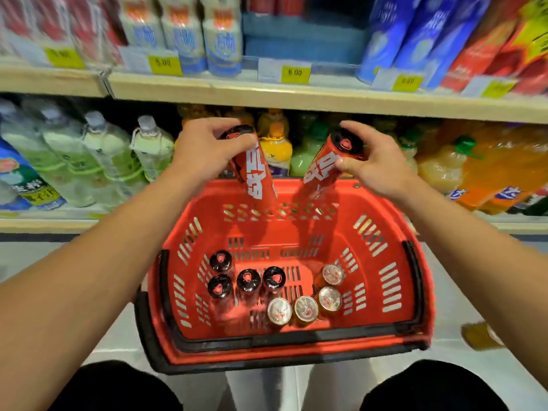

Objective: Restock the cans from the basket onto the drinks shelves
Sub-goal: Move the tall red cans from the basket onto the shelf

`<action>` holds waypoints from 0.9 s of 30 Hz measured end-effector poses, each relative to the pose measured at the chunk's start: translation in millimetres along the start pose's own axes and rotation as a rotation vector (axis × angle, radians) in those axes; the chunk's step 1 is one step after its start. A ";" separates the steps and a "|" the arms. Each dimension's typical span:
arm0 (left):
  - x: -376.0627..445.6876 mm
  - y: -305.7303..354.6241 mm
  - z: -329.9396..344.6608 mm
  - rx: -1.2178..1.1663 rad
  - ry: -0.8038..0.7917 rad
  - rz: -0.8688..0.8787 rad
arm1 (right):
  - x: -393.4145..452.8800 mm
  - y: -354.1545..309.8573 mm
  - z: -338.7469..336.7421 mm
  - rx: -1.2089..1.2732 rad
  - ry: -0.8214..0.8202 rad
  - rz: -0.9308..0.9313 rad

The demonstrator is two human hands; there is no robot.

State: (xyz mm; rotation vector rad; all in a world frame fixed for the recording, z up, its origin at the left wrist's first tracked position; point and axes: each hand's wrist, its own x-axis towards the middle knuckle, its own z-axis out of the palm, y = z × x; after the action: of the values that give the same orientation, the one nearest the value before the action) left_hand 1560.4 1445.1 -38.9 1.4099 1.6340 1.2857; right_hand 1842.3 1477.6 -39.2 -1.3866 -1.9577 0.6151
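Fingers point(234, 137) around tilted cans point(257, 170)

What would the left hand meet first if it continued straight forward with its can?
Probably the yellow juice bottle on the lower shelf, which stands just beyond the left hand and its red can. Depth is unclear, so the shelf edge above might come first.
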 end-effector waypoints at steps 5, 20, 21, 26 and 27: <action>25.9 49.1 -18.4 -0.030 0.025 0.063 | 31.2 -41.0 -39.4 0.008 0.046 -0.069; 88.9 143.8 -26.6 -0.069 0.117 0.228 | 122.6 -115.2 -101.4 -0.150 0.281 -0.360; 92.6 146.9 -25.1 -0.070 0.120 0.230 | 128.3 -116.4 -101.5 -0.154 0.290 -0.356; 107.0 160.8 -20.4 -0.050 0.138 0.248 | 160.7 -117.1 -103.5 -0.202 0.268 -0.356; 110.5 161.8 -19.1 -0.054 0.137 0.246 | 168.9 -115.6 -103.9 -0.211 0.258 -0.348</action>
State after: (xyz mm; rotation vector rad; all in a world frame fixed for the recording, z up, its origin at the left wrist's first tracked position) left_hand 1574.9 1539.2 133.5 1.5565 1.5354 1.5843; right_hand 1806.8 1599.6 152.0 -1.1381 -2.0249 0.0654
